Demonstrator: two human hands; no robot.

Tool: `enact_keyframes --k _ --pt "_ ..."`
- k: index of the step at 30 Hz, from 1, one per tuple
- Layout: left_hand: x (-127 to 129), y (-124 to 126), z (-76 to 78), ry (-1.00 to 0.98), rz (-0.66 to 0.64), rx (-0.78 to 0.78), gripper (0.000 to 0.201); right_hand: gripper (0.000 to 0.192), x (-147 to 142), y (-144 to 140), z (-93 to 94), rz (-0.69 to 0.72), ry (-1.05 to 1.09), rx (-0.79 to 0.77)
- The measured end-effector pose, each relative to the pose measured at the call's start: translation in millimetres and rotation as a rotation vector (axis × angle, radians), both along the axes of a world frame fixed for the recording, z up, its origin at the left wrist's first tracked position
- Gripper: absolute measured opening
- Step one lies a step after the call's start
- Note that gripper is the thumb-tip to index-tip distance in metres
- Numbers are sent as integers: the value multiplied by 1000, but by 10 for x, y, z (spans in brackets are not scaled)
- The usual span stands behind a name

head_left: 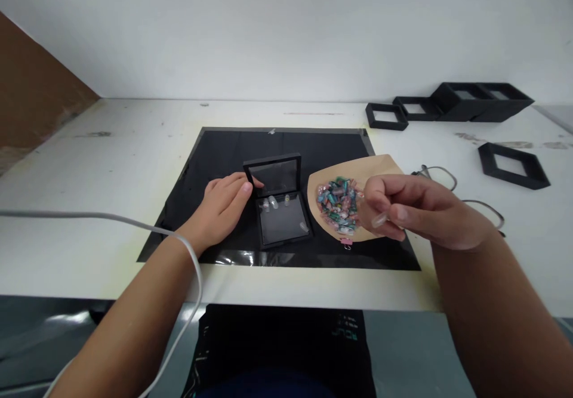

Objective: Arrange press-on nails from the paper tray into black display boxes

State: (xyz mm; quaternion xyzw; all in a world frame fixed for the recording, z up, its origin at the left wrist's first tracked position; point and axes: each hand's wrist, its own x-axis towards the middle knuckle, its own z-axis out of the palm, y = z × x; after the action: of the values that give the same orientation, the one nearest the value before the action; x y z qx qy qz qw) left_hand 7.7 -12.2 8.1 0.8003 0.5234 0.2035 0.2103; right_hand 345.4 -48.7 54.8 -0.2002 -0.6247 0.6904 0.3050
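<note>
A: Two hands are logged. Left hand: laid flat on the mat, fingers pressed together and touching the case at its left edge.

B: Case entry?

A: Black, hinged, lid raised; placed mid-mat. Four small pieces are counted on its clear base, three in a row near the hinge, one at the lower right corner.

B: Right hand?

A: Held above the paper, fingers curled; one pale clear piece is pinched at the tips. A heap of coloured pieces is carried on the paper, just right of the case.

B: Risks noted?

A: The pinched piece is judged likely to be dropped if the pinch is loosened, being small and smooth. The case could be nudged and its row scattered if the left hand is shifted. The heap could be spilled if the paper is brushed.

B: Other stock?

A: Black frames at the worktop far right; a cable over the left wrist.
</note>
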Motion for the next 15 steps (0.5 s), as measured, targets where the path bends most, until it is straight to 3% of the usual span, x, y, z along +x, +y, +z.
enact_keyframes --k 4,10,15 --pt "-33 19 -20 -43 -43 27 47 10 -43 -15 -7 7 107 1" --pt "-67 37 -52 -49 -64 48 45 19 -49 -5 0 -98 21 -25" --pt "-68 33 -52 -45 -64 42 46 25 -147 10 25 -94 -28 -12"
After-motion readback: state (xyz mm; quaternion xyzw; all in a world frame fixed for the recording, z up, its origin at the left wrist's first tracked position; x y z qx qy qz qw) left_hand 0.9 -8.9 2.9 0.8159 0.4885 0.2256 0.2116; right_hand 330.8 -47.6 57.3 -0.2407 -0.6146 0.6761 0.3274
